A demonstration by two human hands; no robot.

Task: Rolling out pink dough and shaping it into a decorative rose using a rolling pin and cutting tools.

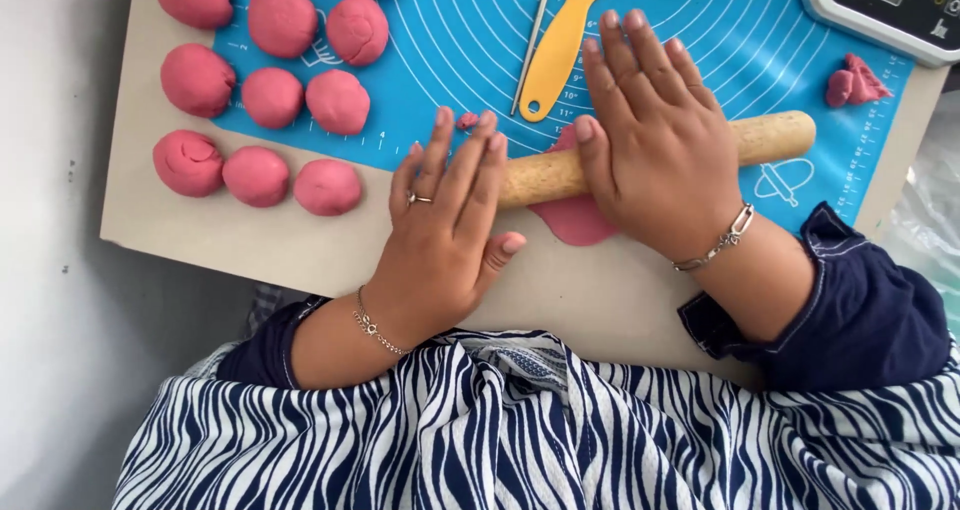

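1. My left hand point(445, 232) lies flat, fingers straight and close together, palm down on the left end of the wooden rolling pin point(770, 137). It clamps nothing; it only presses.
2. My right hand point(655, 145) lies flat too, fingers stretched out toward 12 o'clock, its palm on the middle of the pin. It is open and closes around nothing.
3. The pin lies across the work, tilted slightly, its bare right end pointing toward 2 o'clock.
4. Under the pin sits a flattened piece of pink dough point(578, 220), showing between my hands and bulging toward 6 o'clock.
5. The dough rests where the blue baking mat point(450, 40) meets the grey board point(230, 240) under it.
6. At 10 o'clock from my left hand, pink dough balls point(272, 98) lie in rows, some on the mat, some on the board.
7. At 12 o'clock, between my hands, a yellow scraper point(560, 40) lies on the mat with a thin metal rod just beside it.
8. At 2 o'clock from my right hand sit a torn dough scrap point(852, 83) and, beyond it, a kitchen scale point(885, 5).
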